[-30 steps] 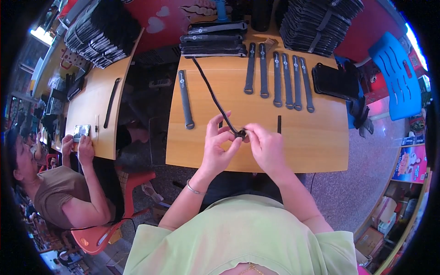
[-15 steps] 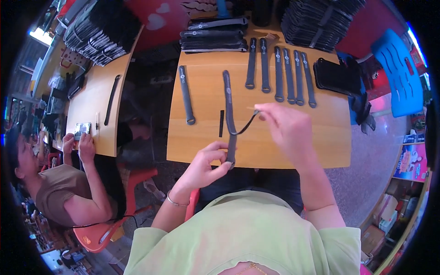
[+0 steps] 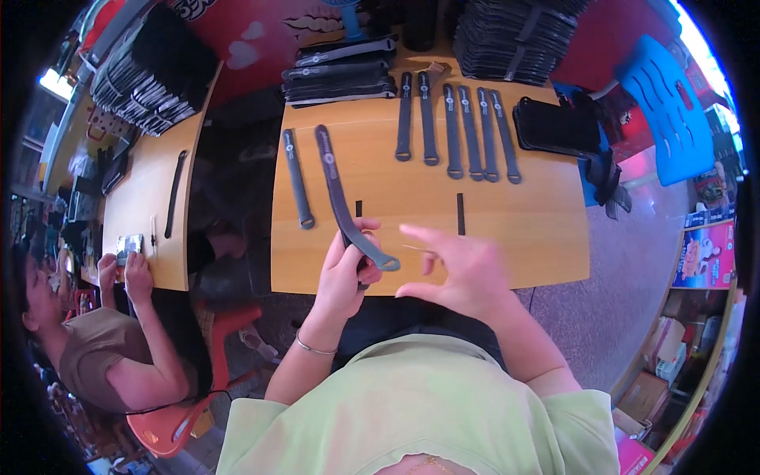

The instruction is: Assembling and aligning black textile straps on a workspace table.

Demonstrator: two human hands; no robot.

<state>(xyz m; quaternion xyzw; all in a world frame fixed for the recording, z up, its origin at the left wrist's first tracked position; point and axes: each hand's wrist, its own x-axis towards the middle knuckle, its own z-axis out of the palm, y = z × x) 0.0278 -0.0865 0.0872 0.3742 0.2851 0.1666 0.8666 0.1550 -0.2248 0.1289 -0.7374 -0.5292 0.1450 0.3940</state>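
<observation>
While the left hand [image 3: 342,273] closes around the lower part of a long dark grey strap [image 3: 342,198], the strap runs up and away from it over the near edge of the wooden bench [image 3: 522,222], its far end lying toward the left half of the top and its looped near end sticking out just right of the thumb. The right hand [image 3: 463,273] is spread open beside that loop, fingers fanned and apart, gripping nothing that can be made out for certain; a thin pale line near its fingertips may be a thread or needle, but motion blur leaves that unclear.

A second grey strap [image 3: 296,178] lies flat near the left edge of the bench, just left of the held one. Two short black strips [image 3: 460,214] lie in the middle of the bench, well apart. Along the far edge, five more straps [image 3: 455,127] lie side by side in a row, with a flat stack of straps [image 3: 340,71] at the far left corner and a black pouch [image 3: 554,127] toward the far right corner. A blue plastic chair [image 3: 673,111] stands beyond the right edge.

At a neighbouring bench [image 3: 146,206] to the left, another person [image 3: 103,356] sits on a red chair [image 3: 170,419], both hands up at its near edge.
</observation>
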